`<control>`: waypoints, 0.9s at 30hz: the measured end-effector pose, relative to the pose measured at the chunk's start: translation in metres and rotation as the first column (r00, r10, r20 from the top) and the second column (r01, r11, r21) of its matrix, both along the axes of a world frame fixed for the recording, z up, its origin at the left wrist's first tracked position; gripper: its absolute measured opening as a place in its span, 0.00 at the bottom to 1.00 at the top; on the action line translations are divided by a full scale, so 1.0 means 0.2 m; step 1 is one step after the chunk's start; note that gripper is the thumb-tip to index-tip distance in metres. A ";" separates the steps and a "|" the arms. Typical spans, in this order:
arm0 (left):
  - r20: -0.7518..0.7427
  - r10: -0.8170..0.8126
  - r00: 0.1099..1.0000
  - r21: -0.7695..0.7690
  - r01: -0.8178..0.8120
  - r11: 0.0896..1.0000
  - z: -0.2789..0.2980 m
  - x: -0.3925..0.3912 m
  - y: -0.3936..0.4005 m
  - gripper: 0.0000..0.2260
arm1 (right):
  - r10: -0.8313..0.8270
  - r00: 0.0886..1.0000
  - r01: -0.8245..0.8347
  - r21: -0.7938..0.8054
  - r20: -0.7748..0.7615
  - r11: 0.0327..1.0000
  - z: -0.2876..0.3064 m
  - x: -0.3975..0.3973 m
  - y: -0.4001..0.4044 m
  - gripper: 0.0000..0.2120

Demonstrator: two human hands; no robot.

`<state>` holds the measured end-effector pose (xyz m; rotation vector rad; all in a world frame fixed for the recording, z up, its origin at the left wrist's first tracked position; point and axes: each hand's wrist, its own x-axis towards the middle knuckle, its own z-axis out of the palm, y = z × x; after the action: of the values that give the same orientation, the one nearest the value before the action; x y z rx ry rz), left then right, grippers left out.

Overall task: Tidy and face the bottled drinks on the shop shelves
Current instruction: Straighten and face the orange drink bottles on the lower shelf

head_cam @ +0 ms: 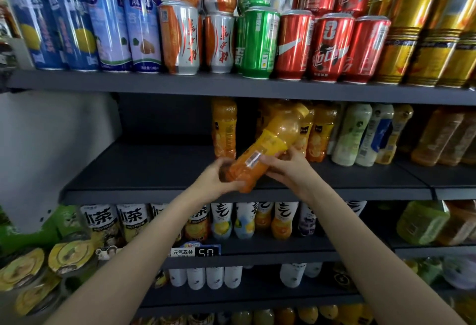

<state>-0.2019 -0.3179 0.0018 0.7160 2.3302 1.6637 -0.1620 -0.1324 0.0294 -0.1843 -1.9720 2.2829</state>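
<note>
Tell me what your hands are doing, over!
Left hand grips orange juice bottle at its base. Right hand holds its middle. Bottle tilted, above middle shelf. Nothing blocking.

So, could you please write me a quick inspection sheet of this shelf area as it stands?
Surface: middle shelf, dark, bare on its left part.
Job's things: orange juice bottle tilted, cap up-right, held off the shelf; more orange bottles upright behind it.
Clutter: pale bottles to the right of them.
Grippers: left hand grips the bottle's base; right hand holds its middle.
Cables: nothing seen.
Surroundings: cans on the shelf above; tea bottles and a price tag below.
</note>
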 end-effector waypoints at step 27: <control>-0.211 0.438 0.874 0.026 -0.443 0.896 -0.05 -0.42 0.12 0.21 | -0.333 0.895 0.434 0.745 -0.295 0.507 -0.05 -0.46 -0.08 0.27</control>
<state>-0.2859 -0.2935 -0.0082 0.3852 2.8282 1.8009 -0.2545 -0.1480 0.0198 -0.3423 -2.3630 0.9474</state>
